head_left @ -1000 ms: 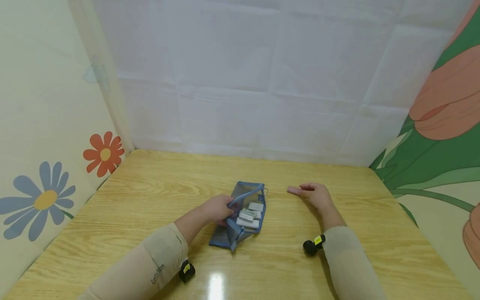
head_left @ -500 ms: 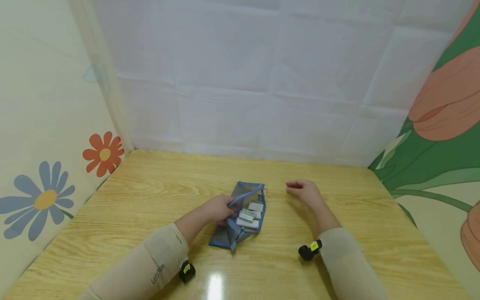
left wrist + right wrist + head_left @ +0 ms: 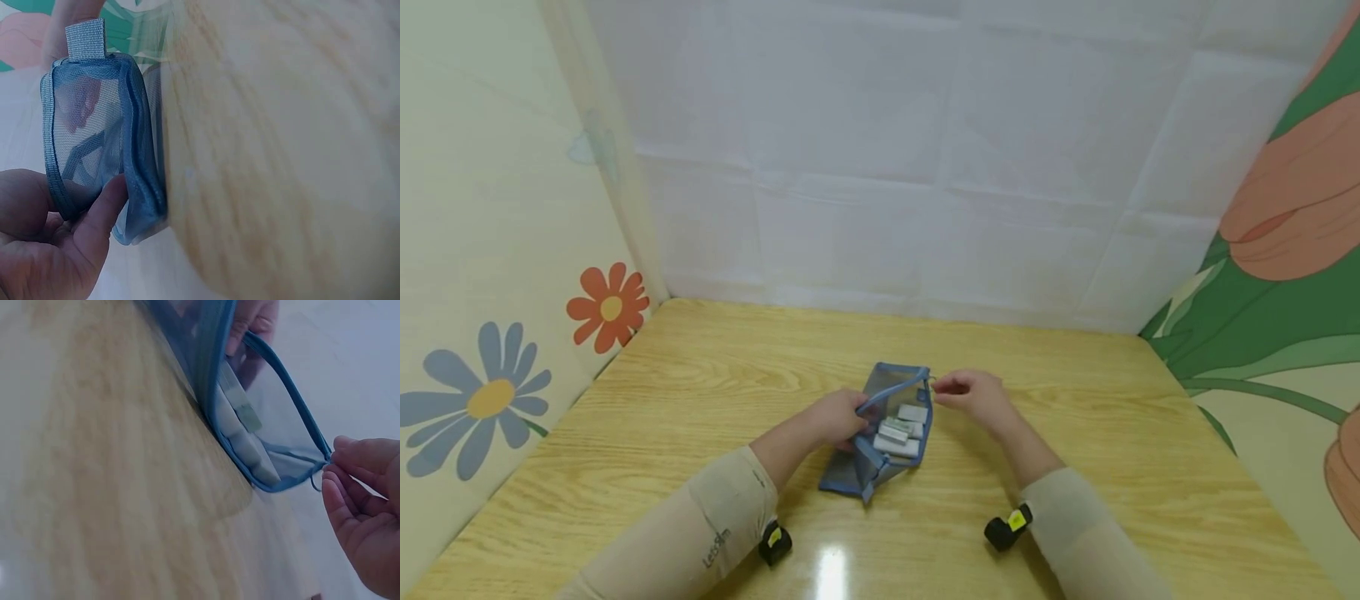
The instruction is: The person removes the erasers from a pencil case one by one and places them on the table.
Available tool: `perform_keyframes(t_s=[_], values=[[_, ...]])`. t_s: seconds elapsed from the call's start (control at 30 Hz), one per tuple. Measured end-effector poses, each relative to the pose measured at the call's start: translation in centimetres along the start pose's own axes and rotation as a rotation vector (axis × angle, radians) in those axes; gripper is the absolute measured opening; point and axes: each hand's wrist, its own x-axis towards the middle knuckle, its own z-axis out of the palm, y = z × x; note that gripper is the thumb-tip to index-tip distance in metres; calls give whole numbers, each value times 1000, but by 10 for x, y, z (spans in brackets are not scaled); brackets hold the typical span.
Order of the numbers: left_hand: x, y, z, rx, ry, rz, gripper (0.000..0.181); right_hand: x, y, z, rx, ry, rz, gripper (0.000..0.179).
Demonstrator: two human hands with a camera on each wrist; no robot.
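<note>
A blue mesh zipper pouch [image 3: 844, 473] lies on the table with its mouth gaping. Several small white blocks [image 3: 897, 447], perhaps erasers, sit inside it; one has a greenish part [image 3: 249, 417]. My left hand [image 3: 837, 417] grips the pouch's side edge, thumb and fingers round the mesh, also seen in the left wrist view. At the pouch's far right corner, my right hand [image 3: 977, 400] pinches the end of the zipper, where a thin pull loop [image 3: 315, 483] hangs. Its thumb and fingertips meet at that corner in the right wrist view.
The wood-grain table [image 3: 715, 358] is bounded by a white cloth [image 3: 865, 167] behind and flower-printed panels [image 3: 475, 250] at both sides. A small dark reddish corner of something [image 3: 317, 597] shows at the right wrist view's bottom edge.
My right hand has moved left to the pouch's corner. The small pinkish block at its fingertips one second ago no longer shows in the head view. My left hand and the pouch stay put.
</note>
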Motion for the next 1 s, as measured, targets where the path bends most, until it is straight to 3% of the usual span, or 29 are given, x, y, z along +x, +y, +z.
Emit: perform_keyframes(t_s=[0.57,1.0], values=[[1,-1,1,-12,11,1,24,-7,-3,33,10,-204,-53,19],[-1,1,1,-25,6,2,23,-8,-2,38,-30,-194,-44,18]])
